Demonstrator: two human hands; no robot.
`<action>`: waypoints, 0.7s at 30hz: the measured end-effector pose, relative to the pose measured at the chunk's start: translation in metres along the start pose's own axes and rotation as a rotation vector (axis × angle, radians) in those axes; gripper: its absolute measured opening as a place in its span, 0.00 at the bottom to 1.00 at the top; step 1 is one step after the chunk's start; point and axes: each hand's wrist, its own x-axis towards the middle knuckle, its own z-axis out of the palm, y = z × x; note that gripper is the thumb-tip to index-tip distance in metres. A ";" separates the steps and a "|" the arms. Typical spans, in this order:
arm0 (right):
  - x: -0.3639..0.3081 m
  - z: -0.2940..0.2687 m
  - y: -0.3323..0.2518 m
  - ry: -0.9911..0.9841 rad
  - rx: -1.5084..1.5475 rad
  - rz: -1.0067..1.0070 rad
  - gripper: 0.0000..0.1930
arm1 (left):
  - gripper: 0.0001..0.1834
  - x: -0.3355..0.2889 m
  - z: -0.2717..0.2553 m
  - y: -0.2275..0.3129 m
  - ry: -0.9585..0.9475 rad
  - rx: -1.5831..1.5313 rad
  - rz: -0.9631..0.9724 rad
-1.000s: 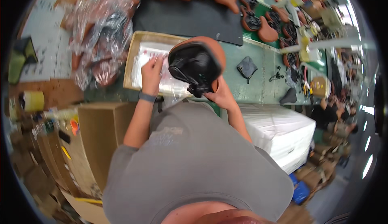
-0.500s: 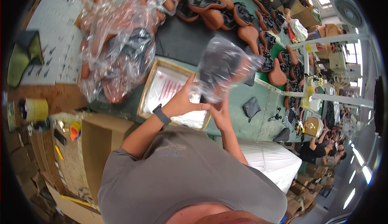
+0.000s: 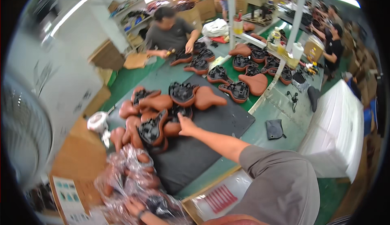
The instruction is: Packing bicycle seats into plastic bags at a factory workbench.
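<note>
Partly done: bagged saddles [image 3: 151,182] heaped about left hand [image 3: 135,207]; bare saddles [image 3: 154,128] remain beside, beyond right hand [image 3: 187,125]; can't make out either grip

From where I watch, a mat [image 3: 203,131] lies on the worktop [image 3: 266,109], a saddle pile [image 3: 152,127] on its left part, my right grip [image 3: 187,126] against it. Nearer, at left, are bagged saddles [image 3: 140,174], my left grip [image 3: 135,206] among them; an open box [image 3: 191,209] sits to their right. Right of the mat: a pouch [image 3: 275,129], then a wrapped block [image 3: 337,131].
</note>
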 end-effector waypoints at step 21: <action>-0.477 -0.281 0.203 -0.188 0.171 1.013 0.60 | 0.18 -0.576 0.205 0.181 -1.238 0.298 0.578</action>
